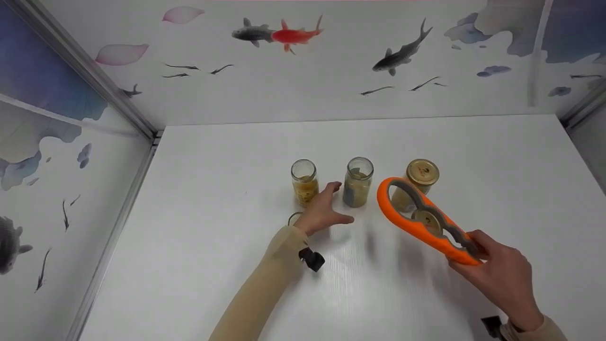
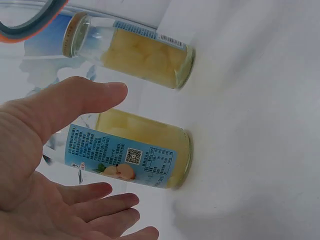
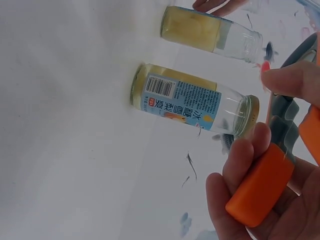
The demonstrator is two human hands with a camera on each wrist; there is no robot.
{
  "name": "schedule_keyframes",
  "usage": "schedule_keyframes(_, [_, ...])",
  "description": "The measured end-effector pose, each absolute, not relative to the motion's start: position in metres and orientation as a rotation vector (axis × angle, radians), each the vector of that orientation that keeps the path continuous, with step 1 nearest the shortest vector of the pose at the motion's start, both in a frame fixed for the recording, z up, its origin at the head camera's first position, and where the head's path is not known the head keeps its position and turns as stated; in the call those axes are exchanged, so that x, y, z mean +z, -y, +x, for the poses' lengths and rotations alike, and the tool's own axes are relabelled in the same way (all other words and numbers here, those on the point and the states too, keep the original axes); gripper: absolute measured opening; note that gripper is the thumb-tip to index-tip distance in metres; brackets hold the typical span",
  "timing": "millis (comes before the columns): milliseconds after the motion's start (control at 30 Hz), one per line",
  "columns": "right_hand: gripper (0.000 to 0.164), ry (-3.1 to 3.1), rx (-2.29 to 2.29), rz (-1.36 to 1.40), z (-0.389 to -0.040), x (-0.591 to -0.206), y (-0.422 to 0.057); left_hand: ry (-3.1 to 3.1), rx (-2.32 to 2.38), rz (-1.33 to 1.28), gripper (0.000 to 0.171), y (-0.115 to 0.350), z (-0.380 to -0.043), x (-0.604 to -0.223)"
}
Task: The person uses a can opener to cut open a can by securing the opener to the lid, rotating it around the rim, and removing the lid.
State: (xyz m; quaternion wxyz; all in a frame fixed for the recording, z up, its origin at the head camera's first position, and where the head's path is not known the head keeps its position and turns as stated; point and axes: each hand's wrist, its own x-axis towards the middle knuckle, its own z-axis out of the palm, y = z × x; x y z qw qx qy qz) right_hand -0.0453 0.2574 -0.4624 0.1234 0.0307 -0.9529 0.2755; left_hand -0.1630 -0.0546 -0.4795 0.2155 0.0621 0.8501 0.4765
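Note:
My left hand [image 1: 324, 210] is spread, thumb apart from the fingers, between two uncapped glass jars. The left jar [image 1: 304, 184] has yellow contents and is partly behind the hand. The middle jar [image 1: 358, 187] stands just beyond the fingertips; its blue label [image 2: 120, 157] faces the left wrist camera, with a gap to the hand. My right hand [image 1: 502, 272] grips an orange and grey jar opener [image 1: 412, 227] by its handles. Behind the opener's loop stands the right jar [image 1: 423, 173], capped with a gold lid and partly covered.
Another gold lid [image 1: 428, 222] shows through the opener's gap; whether it lies on the table or sits in the opener I cannot tell. A round rim [image 1: 294, 217] peeks out beside the left wrist. Printed wall panels [image 1: 331, 94] bound the white table [image 1: 213, 166].

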Motion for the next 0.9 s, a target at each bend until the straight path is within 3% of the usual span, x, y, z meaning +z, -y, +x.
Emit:
schedule_keyframes(400, [0.033,2.835,0.792,0.075,-0.043,-0.465,-0.256,-2.343,1.142,0.347,0.06,0.066,-0.139,-0.475])
schedule_keyframes(900, [0.036,2.852,0.777,0.143,-0.041,-0.469,-0.249,-1.995,1.286,0.527,0.047,0.059,-0.127,-0.482])
